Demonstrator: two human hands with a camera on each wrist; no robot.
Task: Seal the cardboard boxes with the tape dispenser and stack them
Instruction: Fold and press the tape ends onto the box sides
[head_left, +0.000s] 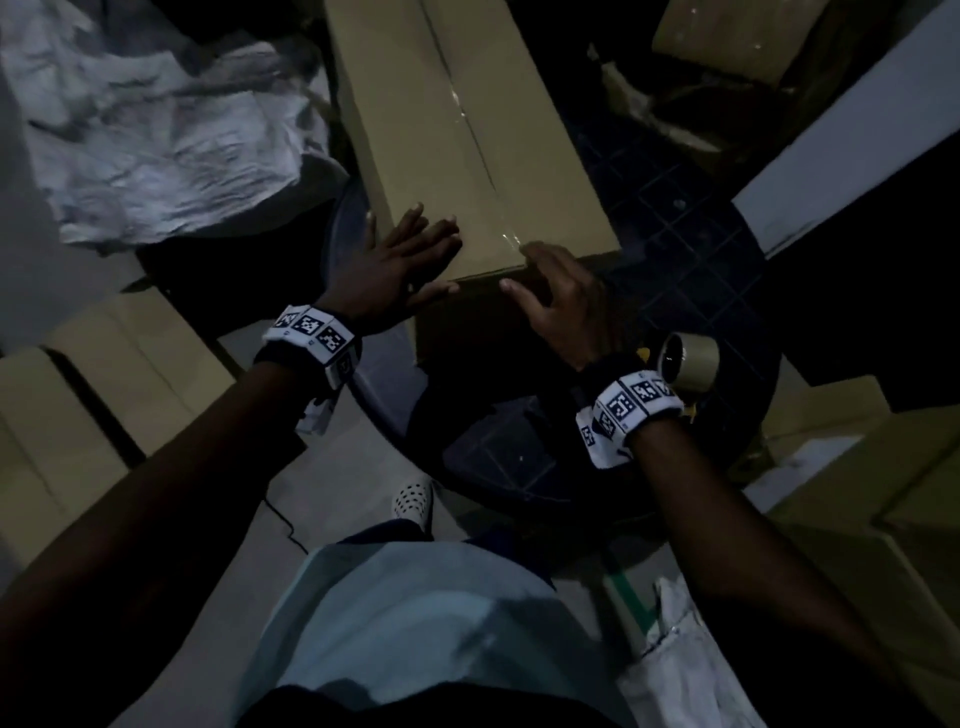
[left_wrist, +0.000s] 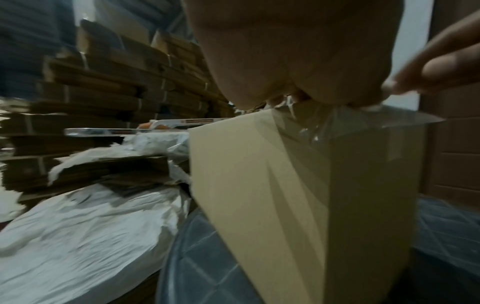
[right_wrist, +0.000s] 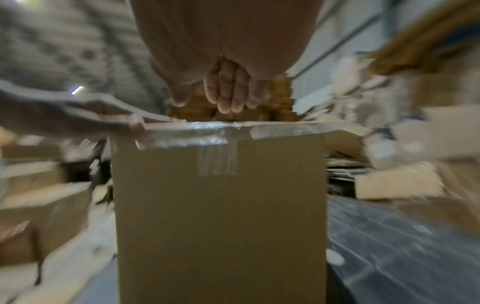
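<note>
A long cardboard box lies on a dark round table, with clear tape along its top seam and down its near end. My left hand lies flat on the top's near left corner, fingers straight. My right hand hovers at the near right edge beside the tape, its fingers loosely bent and holding nothing. The tape dispenser, with its brown roll, sits on the table just right of my right wrist.
Crumpled white sheeting lies at the far left. Sealed cardboard boxes stand on the floor at left and right. Bundles of flattened cardboard are stacked behind. A white wall edge runs at the right.
</note>
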